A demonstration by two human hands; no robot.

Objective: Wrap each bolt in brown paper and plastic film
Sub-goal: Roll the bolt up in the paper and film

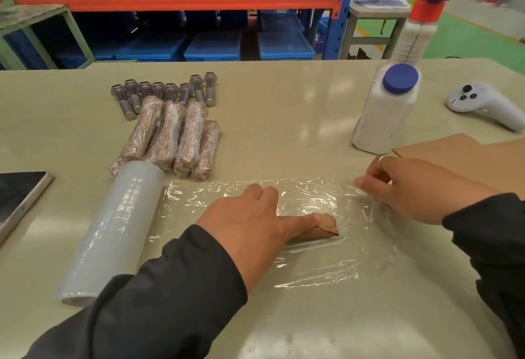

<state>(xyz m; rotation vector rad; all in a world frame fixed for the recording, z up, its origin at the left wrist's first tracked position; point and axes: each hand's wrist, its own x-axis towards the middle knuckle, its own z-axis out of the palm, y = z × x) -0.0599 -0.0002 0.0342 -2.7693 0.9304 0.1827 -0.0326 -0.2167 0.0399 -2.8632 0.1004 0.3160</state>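
Where the plastic film (284,216) lies flat mid-bench, holds a paper-wrapped bolt (321,226) near its centre, open film all round. Left hand (255,222) palm-down, pressing the bolt, thumb straight along it. Right hand (409,185) curled, pinching the film's far right edge. Film roll (113,233) just left; wrapped bolts (170,137) beyond.

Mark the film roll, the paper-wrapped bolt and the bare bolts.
film roll (113,233), head view, middle of its side.
paper-wrapped bolt (326,223), head view, folded right end.
bare bolts (170,92), head view, a middle bolt's head.
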